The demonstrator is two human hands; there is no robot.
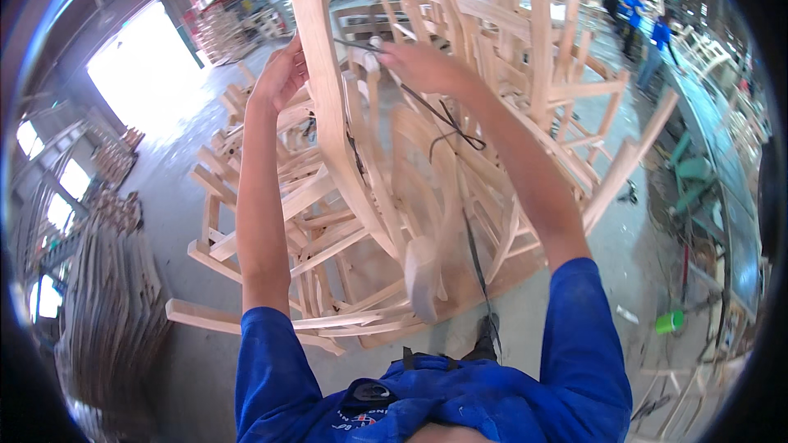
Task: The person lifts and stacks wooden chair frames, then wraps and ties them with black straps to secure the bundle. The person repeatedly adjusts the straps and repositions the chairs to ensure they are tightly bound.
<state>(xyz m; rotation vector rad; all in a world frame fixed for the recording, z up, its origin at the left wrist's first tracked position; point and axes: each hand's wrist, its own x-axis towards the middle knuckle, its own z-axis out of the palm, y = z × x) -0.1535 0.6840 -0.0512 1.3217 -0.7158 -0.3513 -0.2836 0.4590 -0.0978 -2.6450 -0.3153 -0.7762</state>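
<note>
Pale, unfinished wooden chair frames are stacked in front of me. A curved chair post (316,41) rises tallest at the near side. My left hand (286,75) is against this post's left edge, its fingers curled round behind the wood and partly hidden. To the right of the post, my right hand (420,66) is closed on a dark cord (355,45) that stretches toward the post. Below that hand the cord hangs in a loose loop, and a length trails down to the floor near my foot.
More stacked chair frames (501,25) stand behind and to the right. Curved wooden parts (111,320) are piled at the left. A long metal-topped bench or conveyor (722,164) runs along the right, with people in blue (632,12) farther back. A green container (669,322) is on the floor.
</note>
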